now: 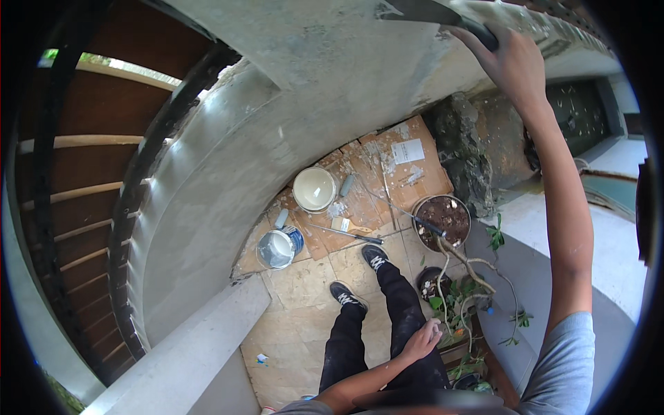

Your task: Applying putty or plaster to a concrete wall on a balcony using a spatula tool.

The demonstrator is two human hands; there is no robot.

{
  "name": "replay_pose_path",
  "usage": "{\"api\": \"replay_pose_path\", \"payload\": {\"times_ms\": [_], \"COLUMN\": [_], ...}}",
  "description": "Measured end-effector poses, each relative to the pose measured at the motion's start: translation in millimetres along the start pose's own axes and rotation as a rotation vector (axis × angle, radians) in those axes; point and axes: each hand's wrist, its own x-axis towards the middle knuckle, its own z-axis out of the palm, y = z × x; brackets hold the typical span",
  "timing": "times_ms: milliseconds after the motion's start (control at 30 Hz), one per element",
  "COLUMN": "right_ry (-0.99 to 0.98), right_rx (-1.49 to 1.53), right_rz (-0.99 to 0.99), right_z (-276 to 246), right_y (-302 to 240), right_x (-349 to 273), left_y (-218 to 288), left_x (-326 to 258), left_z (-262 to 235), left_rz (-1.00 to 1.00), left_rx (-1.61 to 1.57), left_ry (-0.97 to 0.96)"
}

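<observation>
High at the upper right, my right hand [515, 66] is wrapped round the black handle of a scraper [422, 12]. Its dark, wide blade lies against or very near the grey plastered wall [332, 62]; I cannot tell whether it touches. Part of the blade is cut off by the picture's top edge. My left hand [422, 340] is down by my right thigh, fingers curled in, with nothing seen in it. Whitish dust marks my right hand.
Cardboard sheets [422, 176] along the wall's foot carry a white bucket [315, 189], a blue-and-white paint can [277, 249], a paintbrush [349, 225] and paint rollers [346, 185]. At right stand a soil-filled pot [443, 220], a branching plant [477, 266] and a rock [460, 152]. Slatted railing [90, 159] rises left.
</observation>
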Motion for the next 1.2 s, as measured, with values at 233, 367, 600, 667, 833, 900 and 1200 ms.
{"api": "replay_pose_path", "payload": {"times_ms": [233, 367, 600, 667, 833, 900, 1200], "right_ry": [-0.262, -0.427, -0.740, -0.747, -0.602, -0.527, -0.371], "right_rx": [0.175, 0.447, 1.176, 1.254, 1.035, 0.963, 0.806], "right_rz": [0.302, 0.654, 1.189, 1.243, 1.036, 0.955, 0.661], "right_z": [-10, -14, -30, -33, -2, -3, -12], "right_y": [10, 7, -78, -103, -148, -156, -135], "right_x": [-60, -142, -251, -263, -275, -244, -138], "left_y": [-13, 1, 44, 71, 24, 5, -50], "left_x": [-4, -2, -46, -49, -52, -34, -104], "left_z": [7, 3, -33, -64, -101, -152, -354], "left_rz": [0.012, -0.048, -0.541, -0.974, -0.288, -0.217, -0.293], "left_rx": [0.072, 0.023, -0.102, -0.596, -0.170, 0.043, 0.350], "left_ry": [-0.082, -0.166, -0.330, -0.617, -0.317, -0.058, 0.526]}}
